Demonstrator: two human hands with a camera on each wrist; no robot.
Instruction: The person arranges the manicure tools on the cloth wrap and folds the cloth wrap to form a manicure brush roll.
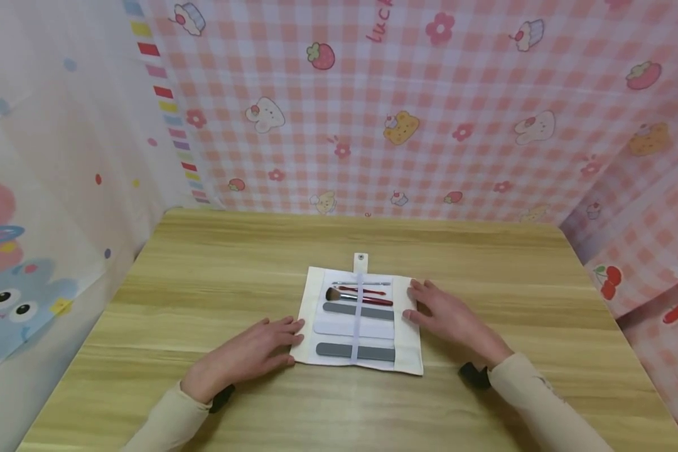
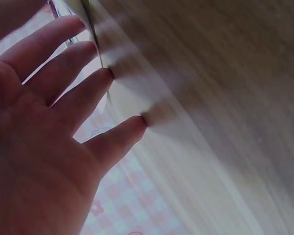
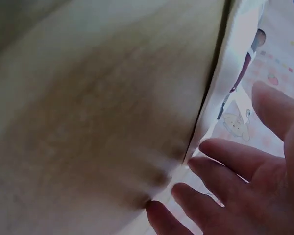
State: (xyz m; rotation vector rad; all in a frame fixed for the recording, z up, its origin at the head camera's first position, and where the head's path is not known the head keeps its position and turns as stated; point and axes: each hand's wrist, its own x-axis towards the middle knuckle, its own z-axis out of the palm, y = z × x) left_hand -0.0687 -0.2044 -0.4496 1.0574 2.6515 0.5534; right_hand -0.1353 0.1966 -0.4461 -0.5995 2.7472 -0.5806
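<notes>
A white fabric tool case (image 1: 409, 351) lies spread flat on the wooden table. One pale elastic band (image 1: 356, 326) crosses its tools: a brush (image 1: 333, 294) with a red handle, thin slender tools (image 1: 373, 284) above it, two grey nail-file-like strips (image 1: 339, 349) and a white strip (image 1: 330, 328). The right ends of several tools sit under the side flap. My left hand (image 1: 248, 351) touches the case's left edge with extended fingers. At the right edge, my right hand (image 1: 454, 317) rests its fingertips on the flap, its fingers loosely spread in the right wrist view.
A snap tab (image 1: 361, 261) sticks out from the case's far edge. Wood-grain table (image 1: 248, 251) surrounds the case. Pink checked cloth (image 1: 350, 125) hangs behind the table, and a white printed curtain (image 1: 45, 157) hangs at the left. Dark straps (image 1: 474, 375) show at both wrists.
</notes>
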